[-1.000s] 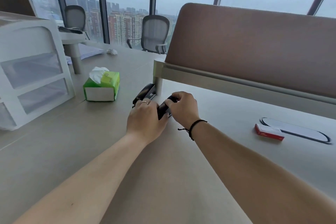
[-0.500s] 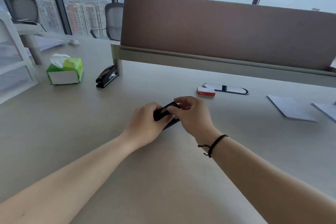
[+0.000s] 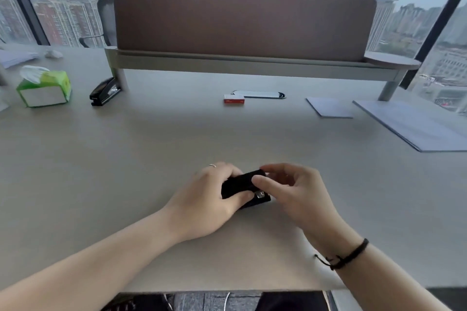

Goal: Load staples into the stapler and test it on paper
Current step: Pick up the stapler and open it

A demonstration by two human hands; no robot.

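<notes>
black stapler [image 3: 244, 187] held on the table [image 3: 126, 159] near its front edge | left hand [image 3: 202, 199] clamped around its rear | right hand [image 3: 293, 192] fingertips pinched on its front end | staple box [image 3: 234, 99] toward back edge | paper [image 3: 328, 107] toward right edge

Stapler [image 3: 242, 184] mostly covered by both hands; its back end hidden under left hand [image 3: 209, 199]. Red box [image 3: 234, 99] print too small to read. Large paper [image 3: 414, 126] cut off at right edge.
</notes>
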